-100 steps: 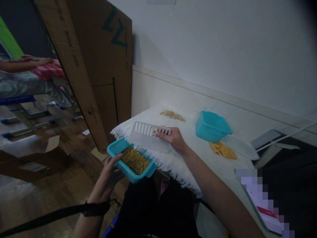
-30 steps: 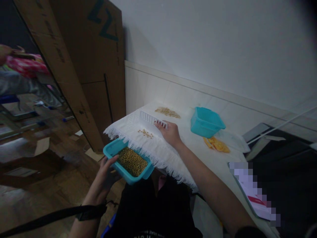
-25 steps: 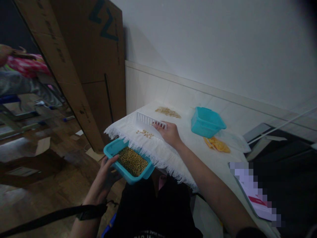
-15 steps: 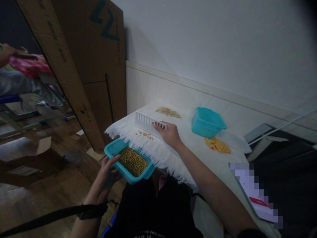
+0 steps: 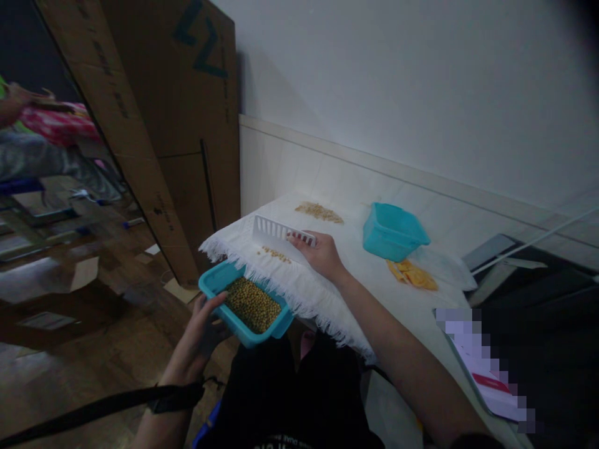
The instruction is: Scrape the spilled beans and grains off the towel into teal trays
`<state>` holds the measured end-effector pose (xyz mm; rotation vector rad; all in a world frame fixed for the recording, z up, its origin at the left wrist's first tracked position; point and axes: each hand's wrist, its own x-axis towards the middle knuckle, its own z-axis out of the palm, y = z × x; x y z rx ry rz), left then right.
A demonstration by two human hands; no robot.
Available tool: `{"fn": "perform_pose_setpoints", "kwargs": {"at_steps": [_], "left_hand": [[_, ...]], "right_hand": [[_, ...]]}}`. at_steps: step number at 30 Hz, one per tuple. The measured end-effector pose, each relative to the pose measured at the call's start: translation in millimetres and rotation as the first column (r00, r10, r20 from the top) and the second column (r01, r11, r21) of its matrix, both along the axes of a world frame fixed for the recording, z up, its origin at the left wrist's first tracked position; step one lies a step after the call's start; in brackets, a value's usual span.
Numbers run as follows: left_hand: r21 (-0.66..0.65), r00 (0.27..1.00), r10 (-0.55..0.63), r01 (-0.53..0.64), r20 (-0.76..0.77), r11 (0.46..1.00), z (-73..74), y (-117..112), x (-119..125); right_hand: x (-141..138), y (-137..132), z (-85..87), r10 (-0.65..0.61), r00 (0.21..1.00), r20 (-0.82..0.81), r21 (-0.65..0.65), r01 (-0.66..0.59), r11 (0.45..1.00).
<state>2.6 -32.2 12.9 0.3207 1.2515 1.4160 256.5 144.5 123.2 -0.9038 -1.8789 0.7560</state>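
My left hand grips the near side of a teal tray full of yellow-green beans, held just below the fringed edge of a white cloth. My right hand holds a white slotted scraper on the cloth. A small cluster of loose beans lies just in front of the scraper, between it and the cloth's edge.
A pale grain pile lies at the cloth's far end. A second teal tray and orange pieces sit to the right. Large cardboard boxes lean on the wall. Another person's arm shows at far left.
My right hand first lifted the scraper back from the tray to behind the loose beans. Over the last second it has edged them slightly toward the cloth's edge. The tray hardly moved.
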Motion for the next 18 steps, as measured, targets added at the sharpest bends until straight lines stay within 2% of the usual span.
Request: {"fn": "perform_pose_setpoints", "kwargs": {"at_steps": [12,15,18], "left_hand": [[-0.017,0.999,0.036,-0.036,-0.006,0.999,-1.4,2.0,2.4],[-0.031,0.998,0.061,-0.062,-0.023,0.998,-0.2,2.5,4.1],[-0.04,0.998,0.058,-0.059,-0.027,0.997,2.1,1.9,4.3]], "right_hand": [[-2.8,-6.2,4.9,0.034,0.999,-0.005,-0.073,-0.034,0.997],[0.7,-6.1,10.6,-0.019,1.0,-0.003,-0.048,0.019,0.999],[12.5,-11.9,18.7,-0.129,0.992,0.003,0.008,0.129,0.992]]}}
